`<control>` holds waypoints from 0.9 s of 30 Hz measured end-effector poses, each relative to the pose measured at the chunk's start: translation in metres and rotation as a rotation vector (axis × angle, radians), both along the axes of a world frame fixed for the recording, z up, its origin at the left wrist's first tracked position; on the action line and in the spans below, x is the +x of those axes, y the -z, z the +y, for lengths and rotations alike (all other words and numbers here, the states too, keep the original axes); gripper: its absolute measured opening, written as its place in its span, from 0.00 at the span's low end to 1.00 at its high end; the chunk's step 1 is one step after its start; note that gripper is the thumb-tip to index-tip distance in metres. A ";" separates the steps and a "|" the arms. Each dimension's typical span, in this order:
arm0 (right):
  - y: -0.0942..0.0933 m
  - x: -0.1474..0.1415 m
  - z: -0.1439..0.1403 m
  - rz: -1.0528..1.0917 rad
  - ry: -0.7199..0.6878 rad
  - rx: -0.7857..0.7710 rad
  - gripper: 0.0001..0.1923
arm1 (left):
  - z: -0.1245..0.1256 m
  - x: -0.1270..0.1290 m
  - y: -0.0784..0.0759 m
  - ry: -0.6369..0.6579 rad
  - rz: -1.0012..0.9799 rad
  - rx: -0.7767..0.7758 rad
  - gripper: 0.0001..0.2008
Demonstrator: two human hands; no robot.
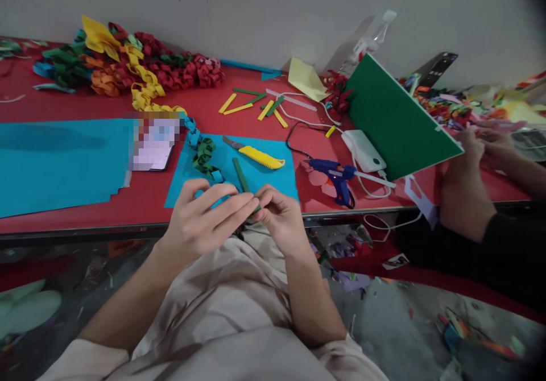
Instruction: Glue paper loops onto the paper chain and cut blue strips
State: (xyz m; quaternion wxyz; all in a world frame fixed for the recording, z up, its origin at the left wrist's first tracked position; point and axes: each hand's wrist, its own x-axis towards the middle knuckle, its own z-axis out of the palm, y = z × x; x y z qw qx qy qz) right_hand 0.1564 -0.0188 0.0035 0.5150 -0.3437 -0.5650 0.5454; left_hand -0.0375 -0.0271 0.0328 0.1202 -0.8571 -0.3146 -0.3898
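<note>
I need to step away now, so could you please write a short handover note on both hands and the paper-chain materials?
Left hand and right hand: together at the table edge, both pinching a green paper strip.
Blue-and-green chain: lying on the blue sheet, running toward the hands.
Yellow knife and glue gun: set down, untouched.
Done: finished chains piled at the wall.
Left: loose cut strips lie unused.

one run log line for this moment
left hand: pinching green paper strip | right hand: pinching same strip | nearby: yellow utility knife, blue glue gun on red table
</note>
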 end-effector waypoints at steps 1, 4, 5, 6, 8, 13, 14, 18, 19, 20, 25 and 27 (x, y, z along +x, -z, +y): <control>0.000 0.000 0.000 0.012 -0.003 0.000 0.23 | 0.001 0.002 0.001 -0.005 -0.038 -0.004 0.14; -0.001 -0.001 0.001 0.015 0.003 0.014 0.25 | 0.002 0.008 0.003 -0.041 -0.159 -0.081 0.09; -0.001 -0.001 0.001 0.009 0.007 0.021 0.25 | 0.003 0.009 0.004 -0.046 -0.187 -0.119 0.08; -0.002 -0.002 0.002 0.001 0.016 0.028 0.24 | 0.003 0.010 0.003 -0.040 -0.201 -0.142 0.07; -0.003 -0.003 0.002 -0.024 0.037 0.050 0.23 | 0.002 0.010 0.002 -0.035 -0.181 -0.135 0.09; 0.001 -0.004 0.000 -0.003 0.076 0.162 0.21 | 0.000 0.009 0.000 -0.001 -0.179 -0.179 0.10; 0.004 -0.004 0.000 0.034 0.081 0.171 0.21 | 0.000 0.009 0.000 0.024 -0.198 -0.237 0.10; 0.017 -0.005 0.000 0.246 0.058 0.093 0.15 | 0.000 0.012 0.010 0.018 -0.221 -0.372 0.20; 0.019 -0.006 0.000 0.298 0.040 0.065 0.14 | 0.000 0.013 0.014 -0.001 -0.233 -0.358 0.20; 0.020 -0.006 0.000 0.336 0.020 0.039 0.13 | 0.000 0.014 0.016 -0.018 -0.252 -0.338 0.18; 0.021 -0.006 0.001 0.326 -0.027 -0.016 0.10 | 0.005 0.014 0.022 -0.034 -0.299 -0.281 0.11; 0.023 -0.006 0.002 0.300 -0.037 -0.023 0.11 | 0.008 0.012 0.021 -0.035 -0.283 -0.261 0.11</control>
